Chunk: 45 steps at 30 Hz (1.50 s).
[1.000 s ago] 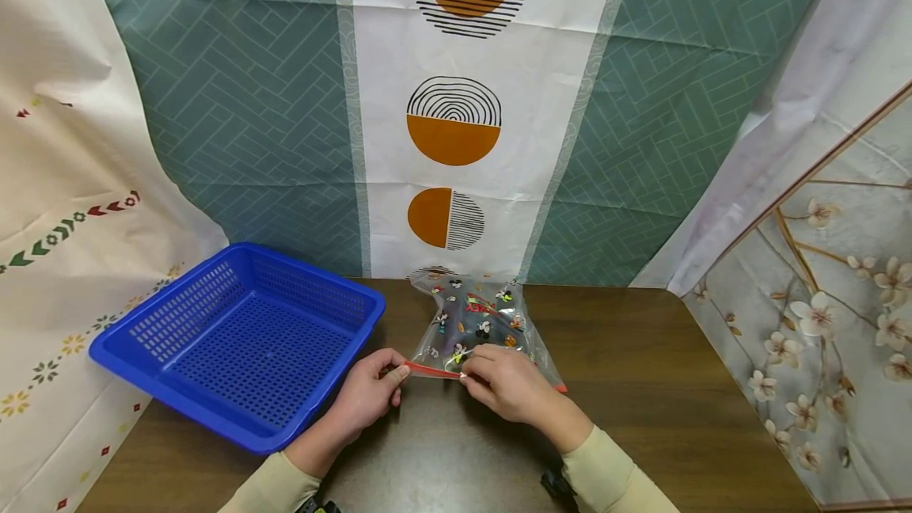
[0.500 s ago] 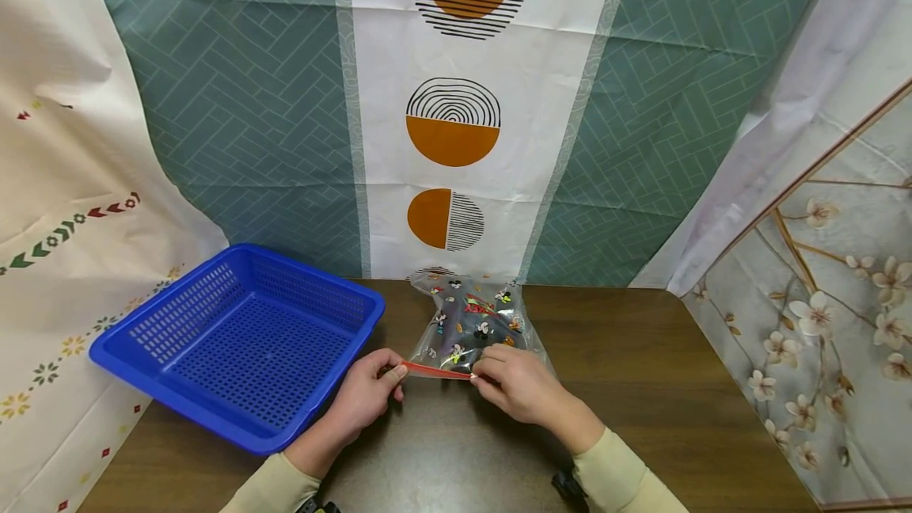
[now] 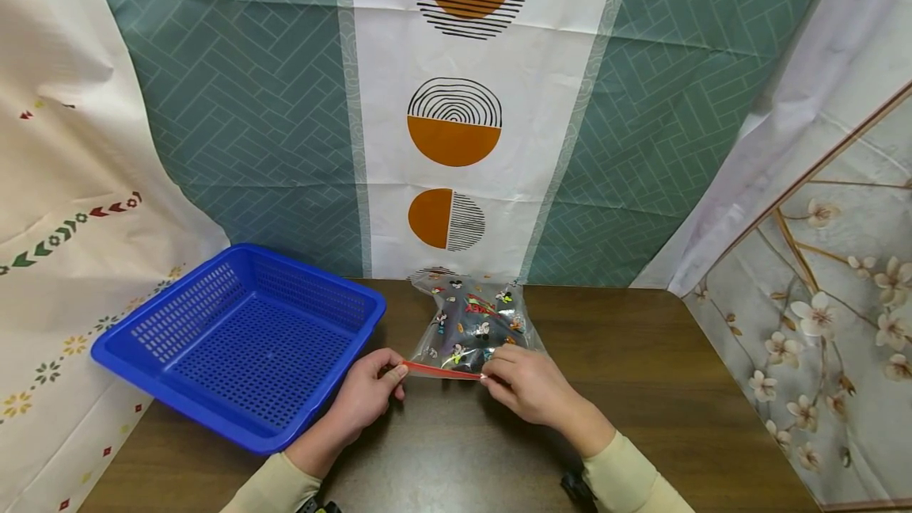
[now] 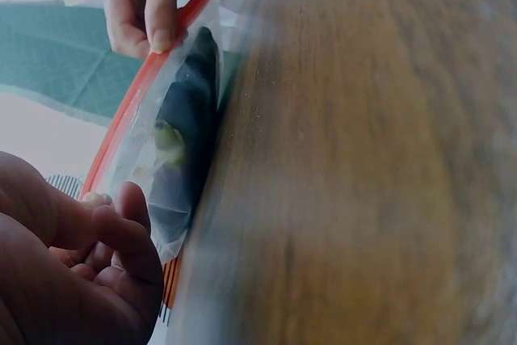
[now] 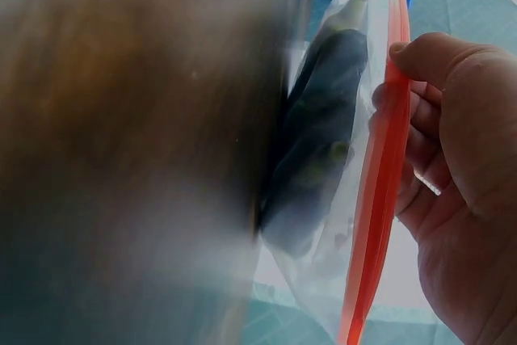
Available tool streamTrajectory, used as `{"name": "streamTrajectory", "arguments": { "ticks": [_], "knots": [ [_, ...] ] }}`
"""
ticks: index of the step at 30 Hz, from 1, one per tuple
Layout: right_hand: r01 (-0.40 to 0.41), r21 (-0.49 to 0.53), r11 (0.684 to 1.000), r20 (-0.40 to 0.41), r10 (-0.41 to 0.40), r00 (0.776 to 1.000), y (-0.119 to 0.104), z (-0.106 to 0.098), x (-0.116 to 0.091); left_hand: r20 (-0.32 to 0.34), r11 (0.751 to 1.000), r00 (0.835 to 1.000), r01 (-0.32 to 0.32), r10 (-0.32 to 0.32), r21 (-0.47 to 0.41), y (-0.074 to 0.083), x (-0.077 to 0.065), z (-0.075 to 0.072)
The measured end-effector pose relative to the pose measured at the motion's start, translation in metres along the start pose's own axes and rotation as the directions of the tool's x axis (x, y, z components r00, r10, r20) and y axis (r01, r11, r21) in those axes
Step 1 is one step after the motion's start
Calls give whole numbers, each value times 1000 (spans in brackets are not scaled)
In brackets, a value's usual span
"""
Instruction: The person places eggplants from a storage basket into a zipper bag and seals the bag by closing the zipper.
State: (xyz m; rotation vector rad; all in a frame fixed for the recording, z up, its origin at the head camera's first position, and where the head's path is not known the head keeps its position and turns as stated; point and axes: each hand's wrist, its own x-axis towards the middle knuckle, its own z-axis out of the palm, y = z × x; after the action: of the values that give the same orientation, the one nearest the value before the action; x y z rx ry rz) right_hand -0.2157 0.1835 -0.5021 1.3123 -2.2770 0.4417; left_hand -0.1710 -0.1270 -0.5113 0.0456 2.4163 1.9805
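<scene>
A clear zip bag (image 3: 456,323) with cartoon prints lies at the table's far side. Its red zip strip (image 3: 442,371) faces me. My left hand (image 3: 366,394) pinches the strip's left end between thumb and fingers. Toward the right end, my right hand (image 3: 534,393) pinches the same strip, thumb on the near side in the right wrist view. Inside the bag sit dark, smooth, long vegetables that look like eggplants (image 5: 319,111), one showing a pale green stem end. The bag's right corner is hidden behind my right hand.
A blue perforated plastic basket (image 3: 238,438) stands to the left, close to my left forearm. The brown wooden table (image 3: 641,402) reaches back to a patterned curtain (image 3: 285,101), with cloth hangings on both sides.
My right hand has slid rightward along the red zip strip, so a longer stretch of it shows between the hands. The left hand has stayed at the left end.
</scene>
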Motion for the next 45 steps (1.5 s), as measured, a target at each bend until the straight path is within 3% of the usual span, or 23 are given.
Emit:
{"name": "streamTrajectory", "arguments": {
  "ticks": [45],
  "knots": [
    [-54, -48, 997, -32, 52, 998, 18, -27, -39, -37, 999, 999, 26, -27, -35, 1, -1, -1]
  ]
}}
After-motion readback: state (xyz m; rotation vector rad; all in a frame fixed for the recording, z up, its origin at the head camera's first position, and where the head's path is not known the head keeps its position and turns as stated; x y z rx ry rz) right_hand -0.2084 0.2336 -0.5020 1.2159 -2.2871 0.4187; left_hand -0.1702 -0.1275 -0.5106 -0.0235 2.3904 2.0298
